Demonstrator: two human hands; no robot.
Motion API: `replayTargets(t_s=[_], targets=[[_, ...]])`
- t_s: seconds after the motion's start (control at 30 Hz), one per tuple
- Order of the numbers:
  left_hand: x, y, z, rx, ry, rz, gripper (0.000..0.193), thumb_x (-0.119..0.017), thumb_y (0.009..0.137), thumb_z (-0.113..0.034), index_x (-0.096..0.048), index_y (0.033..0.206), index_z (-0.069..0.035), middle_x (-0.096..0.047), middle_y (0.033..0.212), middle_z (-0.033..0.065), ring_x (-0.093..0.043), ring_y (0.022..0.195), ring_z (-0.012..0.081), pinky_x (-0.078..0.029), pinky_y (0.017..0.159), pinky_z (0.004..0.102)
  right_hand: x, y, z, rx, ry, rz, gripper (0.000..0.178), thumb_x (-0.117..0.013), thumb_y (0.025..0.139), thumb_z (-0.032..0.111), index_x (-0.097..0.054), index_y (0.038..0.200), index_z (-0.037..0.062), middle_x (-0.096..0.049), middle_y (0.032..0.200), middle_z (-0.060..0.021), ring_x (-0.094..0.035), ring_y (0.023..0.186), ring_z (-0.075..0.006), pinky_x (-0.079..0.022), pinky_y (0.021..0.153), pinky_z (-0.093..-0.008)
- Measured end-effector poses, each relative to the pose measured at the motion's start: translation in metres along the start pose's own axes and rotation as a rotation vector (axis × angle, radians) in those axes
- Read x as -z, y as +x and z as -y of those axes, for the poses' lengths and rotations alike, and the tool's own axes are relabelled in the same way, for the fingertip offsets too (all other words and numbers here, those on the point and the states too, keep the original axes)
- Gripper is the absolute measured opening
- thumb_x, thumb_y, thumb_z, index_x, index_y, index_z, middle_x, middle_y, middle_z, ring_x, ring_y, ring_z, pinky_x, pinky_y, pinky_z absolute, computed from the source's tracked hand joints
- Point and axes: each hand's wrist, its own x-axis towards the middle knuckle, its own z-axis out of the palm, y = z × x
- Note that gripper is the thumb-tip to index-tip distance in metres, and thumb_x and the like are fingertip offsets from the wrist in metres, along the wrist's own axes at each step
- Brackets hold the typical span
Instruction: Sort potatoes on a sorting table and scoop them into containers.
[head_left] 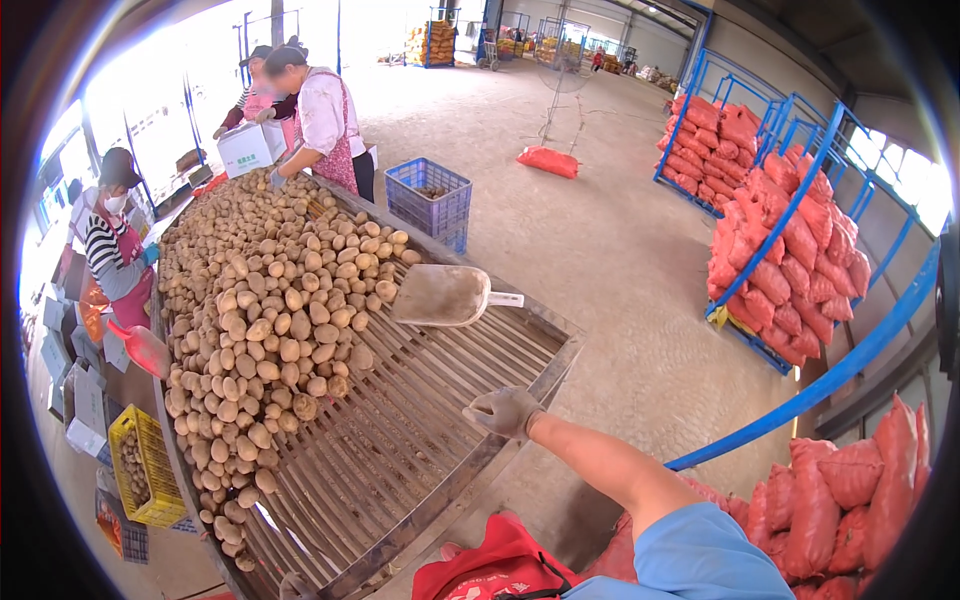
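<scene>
My right hand [505,412], in a grey glove, hangs over the right rim of a slatted sorting table [400,440]. Its fingers reach loosely to the left, and I see nothing held in them. Of my left hand [297,587], only a bit of grey glove shows at the table's near edge; its fingers are hidden. A large heap of potatoes [270,300] covers the left and far parts of the slats. At the heap's right side lies a metal scoop [440,296] with a white handle, beyond my right hand.
Co-workers [335,125] stand at the far end and left side, one beside a white carton [250,148]. A red scoop [140,350] rests on the left rim. A blue crate [428,200] and a yellow crate [145,465] flank the table. Red sacks [790,250] fill racks at right.
</scene>
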Motion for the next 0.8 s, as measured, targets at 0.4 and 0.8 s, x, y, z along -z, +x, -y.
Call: replayTargets(t_s=[0.4, 0.8], targets=[[0.003, -0.003, -0.006, 0.038, 0.012, -0.011, 0.043, -0.069, 0.107, -0.046, -0.083, 0.113, -0.006, -0.083, 0.100, 0.0164, -0.079, 0.091, 0.0303, -0.061, 0.084, 0.0420, 0.001, 0.000, 0.000, -0.007, -0.021, 0.038, 0.051, -0.052, 0.110, 0.057, -0.080, 0.098, 0.0160, -0.080, 0.099, -0.0118, -0.075, 0.096, -0.0364, -0.056, 0.090, -0.0489], [-0.004, 0.000, -0.004, 0.019, -0.004, -0.086, 0.034, -0.059, 0.110, -0.023, -0.076, 0.093, 0.001, -0.075, 0.086, 0.0183, -0.073, 0.079, 0.0350, -0.055, 0.077, 0.0449, -0.008, 0.004, -0.010, 0.058, -0.009, -0.012, 0.047, -0.054, 0.109, 0.055, -0.082, 0.105, 0.0178, -0.081, 0.103, -0.0096, -0.076, 0.101, -0.0362, -0.058, 0.088, -0.0478]])
